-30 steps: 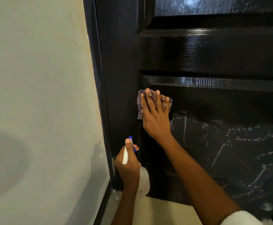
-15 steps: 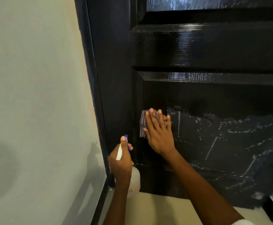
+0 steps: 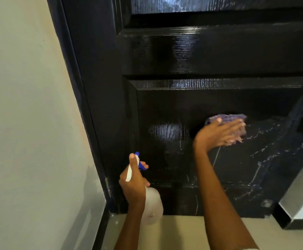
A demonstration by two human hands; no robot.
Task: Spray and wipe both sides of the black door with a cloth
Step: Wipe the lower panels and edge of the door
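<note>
Door wipe, lower panel.
Right hand [image 3: 219, 132] flat, fingers straight, pressing purple cloth [image 3: 226, 118] against black door [image 3: 210, 51], right of panel centre; hand and cloth motion-blurred. Wet streaks and droplets across panel's right half. Left hand [image 3: 133, 181] low near door frame [image 3: 85, 87], gripping white spray bottle [image 3: 152, 206], thumb along its blue-tipped head. Pale floor [image 3: 174, 233] below.

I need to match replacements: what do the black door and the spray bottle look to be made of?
Black panelled door: likely wood under glossy paint; grain ridges catch the shine. Translucent white spray bottle with blue nozzle, held by the left hand: seemingly frosted plastic, matte and cloudy.
</note>
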